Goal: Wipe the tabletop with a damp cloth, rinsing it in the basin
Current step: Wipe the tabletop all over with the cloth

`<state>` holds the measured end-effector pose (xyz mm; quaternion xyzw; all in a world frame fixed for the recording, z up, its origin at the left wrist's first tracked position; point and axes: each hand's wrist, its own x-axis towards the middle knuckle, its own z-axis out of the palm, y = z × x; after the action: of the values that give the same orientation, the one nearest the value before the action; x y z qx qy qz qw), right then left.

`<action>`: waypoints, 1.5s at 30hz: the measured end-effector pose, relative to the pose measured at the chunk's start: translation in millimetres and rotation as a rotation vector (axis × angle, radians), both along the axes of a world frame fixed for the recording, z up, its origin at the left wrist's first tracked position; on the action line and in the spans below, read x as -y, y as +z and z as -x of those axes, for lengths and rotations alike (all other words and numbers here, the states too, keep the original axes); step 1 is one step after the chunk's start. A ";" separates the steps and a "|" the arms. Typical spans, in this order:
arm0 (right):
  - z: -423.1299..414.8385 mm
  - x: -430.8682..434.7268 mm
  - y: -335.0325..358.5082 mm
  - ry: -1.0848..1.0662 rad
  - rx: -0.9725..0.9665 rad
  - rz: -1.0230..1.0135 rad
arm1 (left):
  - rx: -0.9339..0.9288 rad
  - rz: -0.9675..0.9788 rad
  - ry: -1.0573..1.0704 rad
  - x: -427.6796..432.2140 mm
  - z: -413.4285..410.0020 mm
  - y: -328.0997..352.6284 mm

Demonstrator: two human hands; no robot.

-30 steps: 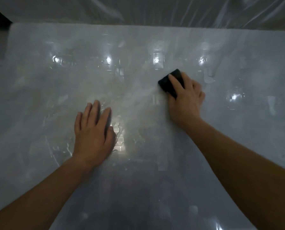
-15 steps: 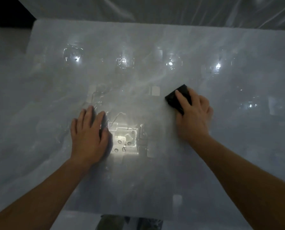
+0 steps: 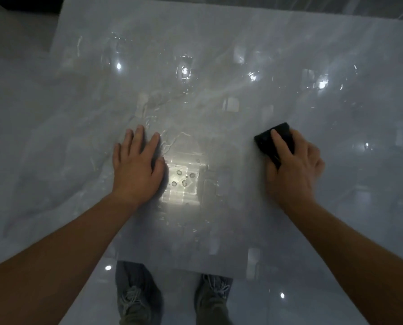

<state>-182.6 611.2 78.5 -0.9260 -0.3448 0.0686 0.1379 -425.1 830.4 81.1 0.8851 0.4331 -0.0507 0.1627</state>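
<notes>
two hands, one cloth, two shoes. left hand (image 3: 137, 167) is lying flat, palm down, on the glossy grey surface (image 3: 242, 31), fingers straight and close together, holding nothing. just right of it a bright glare patch is showing a small cluster of water drops (image 3: 180, 178), with thin wet streaks running off near the fingertips. below, past the near edge, both shoes (image 3: 134, 301) are standing on the shiny floor (image 3: 289, 301). further right, well apart from the left hand, the right hand (image 3: 294, 170) is pressing down on the single black cloth (image 3: 263, 144), fingers curling over it, index finger lying across its top, thumb tucking in at its near edge. cloth is lying flat on the surface, sticking out from under the fingers toward the left and far side; the rest is sitting hidden under the hand. clear plastic sheeting (image 3: 383, 5) is showing beyond the far edge, top right.
</notes>
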 end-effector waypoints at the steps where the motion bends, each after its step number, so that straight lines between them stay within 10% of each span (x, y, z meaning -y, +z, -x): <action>1: 15.1 -0.2 -1.2 0.034 -0.011 -0.012 | -0.001 0.001 -0.006 0.5 0.5 -0.6; 7: 93.6 -23.0 -3.7 0.413 0.006 -0.041 | 0.046 0.035 -0.081 -3.0 12.9 -1.8; 15: 62.9 -139.7 -9.9 -0.012 0.044 -0.038 | 0.170 -0.022 -0.147 -25.6 47.0 -3.4; 23: 131.3 -93.3 -9.9 0.535 0.070 -0.029 | 0.080 -0.034 -0.166 -35.9 59.5 -5.5; 29: 88.5 -149.3 -8.5 -0.064 0.051 -0.031 | 0.110 -0.017 -0.180 -41.9 63.9 -5.2; 36: 188.5 -123.8 -6.7 0.481 0.053 -0.064 | 0.176 0.011 -0.179 -51.8 93.6 -1.5; 45: 131.4 -197.1 -9.4 -0.084 0.060 -0.058 | 0.052 0.036 -0.210 -80.3 134.4 -1.1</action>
<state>-314.0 808.3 69.1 -0.9369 -0.3115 0.0250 0.1568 -559.5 910.6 80.0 0.9236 0.3325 -0.0522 0.1834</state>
